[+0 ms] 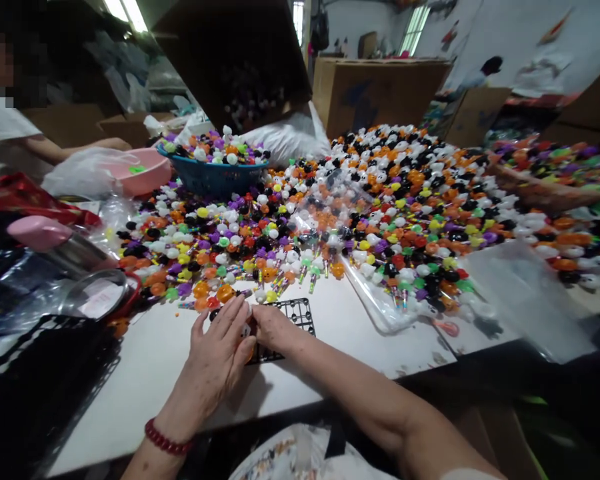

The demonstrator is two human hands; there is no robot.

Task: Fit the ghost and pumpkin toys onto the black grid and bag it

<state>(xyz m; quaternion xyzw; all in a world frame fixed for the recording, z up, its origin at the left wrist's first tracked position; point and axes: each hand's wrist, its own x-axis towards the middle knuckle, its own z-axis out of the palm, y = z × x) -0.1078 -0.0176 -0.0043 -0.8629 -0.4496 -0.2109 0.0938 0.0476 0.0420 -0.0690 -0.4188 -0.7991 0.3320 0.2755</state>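
My left hand (217, 350), with a red bead bracelet (167, 438), lies over the left end of a black grid tray (300, 312). Its fingers are stretched out and rest over small toy pieces. A white toy piece with dark marks (245, 329) shows between its thumb and fingers, and an orange piece (251, 353) peeks out below. Close beside it, my right hand (274, 328) has its fingers bent together at the tray; what they pinch is hidden. The right part of the tray shows bare grid squares.
A large heap of small colourful toy pieces (405, 173) covers the table's back. A blue basin (215, 177) full of pieces, a pink-lidded bottle (55, 240), stacked black trays (45, 380) and plastic bags (525, 293) surround the white tabletop (370, 360). A co-worker (10, 127) is at left.
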